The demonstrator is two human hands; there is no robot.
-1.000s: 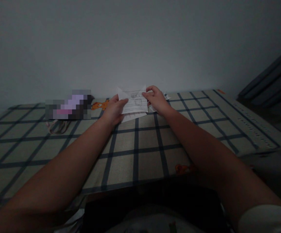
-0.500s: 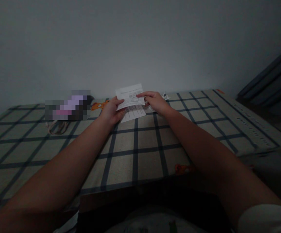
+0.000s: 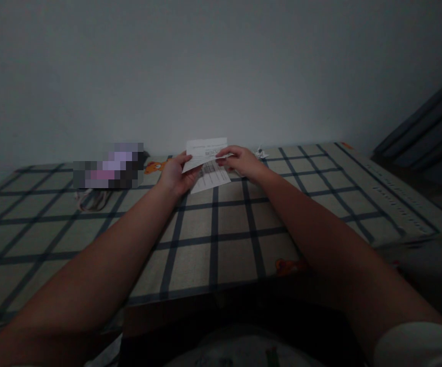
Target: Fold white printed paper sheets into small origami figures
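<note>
A white printed sheet of paper (image 3: 205, 148) is held up off the table, tilted, near the far side. My left hand (image 3: 175, 174) pinches its left edge, thumb on top and fingers underneath. At the right edge, my right hand (image 3: 241, 162) has bent fingers closed on the paper, index finger over the print. Below the upper sheet a second printed paper part (image 3: 211, 179) slants down; whether it is a separate sheet or a folded half, I cannot tell. Crumpled white paper (image 3: 261, 152) lies just behind my right hand.
A checked cloth (image 3: 190, 255) covers the table, which meets a grey wall (image 3: 221, 71) at the back. On the left lies a pixelated purple and dark object (image 3: 115, 165) with a looped cord (image 3: 93, 200). Dark curtain folds (image 3: 431, 132) hang at the right.
The upper sheet has tipped flatter and lower, shifting slightly right. My right fingers have slid a little along its right edge and curled more. My left hand keeps its grip.
</note>
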